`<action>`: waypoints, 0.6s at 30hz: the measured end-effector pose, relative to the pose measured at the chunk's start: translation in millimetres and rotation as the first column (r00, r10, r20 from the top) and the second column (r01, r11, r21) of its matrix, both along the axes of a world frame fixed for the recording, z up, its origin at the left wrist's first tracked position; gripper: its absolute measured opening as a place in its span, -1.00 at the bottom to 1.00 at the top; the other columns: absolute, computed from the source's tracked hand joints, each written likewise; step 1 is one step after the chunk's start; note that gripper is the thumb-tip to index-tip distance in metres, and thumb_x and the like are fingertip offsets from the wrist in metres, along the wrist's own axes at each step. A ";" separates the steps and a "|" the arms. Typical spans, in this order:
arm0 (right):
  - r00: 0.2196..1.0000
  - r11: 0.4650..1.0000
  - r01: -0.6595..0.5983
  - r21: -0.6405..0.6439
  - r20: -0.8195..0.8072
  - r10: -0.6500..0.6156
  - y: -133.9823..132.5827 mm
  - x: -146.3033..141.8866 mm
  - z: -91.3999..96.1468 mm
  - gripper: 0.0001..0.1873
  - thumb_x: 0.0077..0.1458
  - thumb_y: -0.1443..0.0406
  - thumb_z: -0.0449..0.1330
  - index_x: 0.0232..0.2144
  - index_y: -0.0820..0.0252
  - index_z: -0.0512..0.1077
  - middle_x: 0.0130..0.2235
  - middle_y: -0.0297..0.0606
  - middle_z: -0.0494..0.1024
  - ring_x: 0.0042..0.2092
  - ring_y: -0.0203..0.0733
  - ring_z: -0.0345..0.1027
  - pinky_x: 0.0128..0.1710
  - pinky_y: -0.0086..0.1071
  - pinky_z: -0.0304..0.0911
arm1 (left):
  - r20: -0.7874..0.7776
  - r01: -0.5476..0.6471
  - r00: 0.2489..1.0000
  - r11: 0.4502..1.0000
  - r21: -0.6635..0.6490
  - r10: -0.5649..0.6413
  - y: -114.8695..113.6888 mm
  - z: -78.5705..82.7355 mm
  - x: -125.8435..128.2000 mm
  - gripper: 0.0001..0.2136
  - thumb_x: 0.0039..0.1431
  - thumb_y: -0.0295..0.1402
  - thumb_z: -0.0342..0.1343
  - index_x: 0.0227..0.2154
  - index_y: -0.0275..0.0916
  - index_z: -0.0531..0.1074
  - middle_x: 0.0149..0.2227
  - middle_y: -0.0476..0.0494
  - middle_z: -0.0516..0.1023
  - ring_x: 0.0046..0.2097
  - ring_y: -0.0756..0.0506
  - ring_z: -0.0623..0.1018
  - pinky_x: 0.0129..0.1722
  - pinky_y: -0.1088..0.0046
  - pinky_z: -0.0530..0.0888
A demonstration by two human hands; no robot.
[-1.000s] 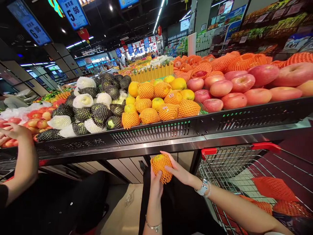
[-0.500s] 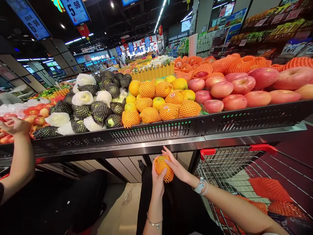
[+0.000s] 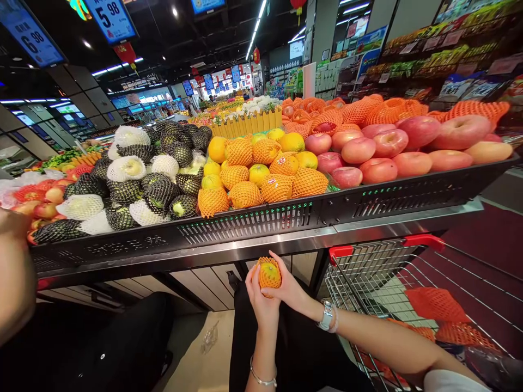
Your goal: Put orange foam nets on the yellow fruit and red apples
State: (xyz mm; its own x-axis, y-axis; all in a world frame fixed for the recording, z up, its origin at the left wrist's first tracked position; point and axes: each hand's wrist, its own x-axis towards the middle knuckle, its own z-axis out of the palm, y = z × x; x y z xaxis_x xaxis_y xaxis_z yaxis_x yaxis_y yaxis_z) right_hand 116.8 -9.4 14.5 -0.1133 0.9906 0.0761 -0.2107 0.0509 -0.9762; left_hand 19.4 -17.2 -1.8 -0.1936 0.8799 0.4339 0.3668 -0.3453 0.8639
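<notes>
An orange in an orange foam net sits between my hands, in front of the fruit stand's metal edge. My left hand cups it from below and the left, fingers closed round it. On the right side, my right hand wraps it with thumb and fingers. The fruit's yellowish top faces up through the net's opening. Just beyond, more oranges, some netted and some bare, are piled in the black bin.
Netted dark green fruit lies left of the oranges, and apples lie to the right. A shopping cart with red corners stands at my right. At the left edge is another person's arm. A crumpled clear bag lies on the floor.
The orange has turned in my hands so its top shows more, and my right hand now closes round its side. The other person's arm has come nearer at the left.
</notes>
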 end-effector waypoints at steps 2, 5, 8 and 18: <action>0.999 1.000 0.009 0.030 0.047 -0.010 2.9 5.3 8.5 -0.08 -0.21 0.27 0.41 0.17 0.13 0.07 0.10 -0.09 0.35 0.11 -0.03 0.29 0.17 -0.08 0.17 | -0.018 0.042 0.999 0.999 0.003 -0.042 -1.7 3.3 0.9 -0.45 0.02 -0.43 0.18 0.11 -0.11 0.26 0.12 -0.27 0.26 0.16 -0.26 0.37 0.09 0.15 0.42; 0.997 0.996 0.007 0.086 0.080 -0.014 3.7 21.1 30.5 -0.29 -0.17 0.22 0.38 0.03 0.16 0.21 0.04 -0.09 0.40 0.05 -0.02 0.34 0.10 -0.11 0.26 | 0.089 0.168 0.981 0.984 0.053 -0.172 -3.0 5.3 1.3 -0.30 0.05 -0.31 0.21 0.24 -0.05 0.06 0.25 -0.28 0.14 0.26 -0.29 0.25 0.18 0.11 0.32; 0.972 0.958 0.184 0.219 0.101 -0.210 2.3 46.5 64.3 -0.32 -0.10 0.11 0.34 0.04 0.16 0.22 0.03 -0.09 0.40 0.01 -0.02 0.37 0.03 -0.13 0.32 | 0.325 0.245 0.899 0.952 0.184 -0.294 -3.6 3.9 1.1 -0.27 0.19 -0.15 0.07 0.31 0.00 -0.21 0.36 -0.29 -0.10 0.29 -0.29 0.21 0.23 0.07 0.23; 0.158 0.259 0.376 0.889 0.214 -0.964 119.0 137.3 233.5 -0.27 0.16 0.01 0.11 0.21 0.24 -0.04 0.21 -0.02 0.08 0.23 -0.08 -0.03 0.30 -0.13 -0.08 | 0.399 0.177 0.905 0.984 -0.029 -0.151 10.8 1.6 -19.3 -0.56 0.26 -0.18 -0.01 0.17 -0.09 0.15 0.35 -0.22 -0.07 0.28 -0.23 0.21 0.24 0.21 0.23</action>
State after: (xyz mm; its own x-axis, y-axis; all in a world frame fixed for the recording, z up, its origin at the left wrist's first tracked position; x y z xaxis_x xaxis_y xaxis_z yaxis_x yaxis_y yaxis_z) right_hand 254.1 109.5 248.0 0.2854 0.3615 0.8876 0.8770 0.2751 -0.3940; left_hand 0.1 -6.4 -0.2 -0.1880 0.9368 0.2952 -0.0641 -0.3116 0.9481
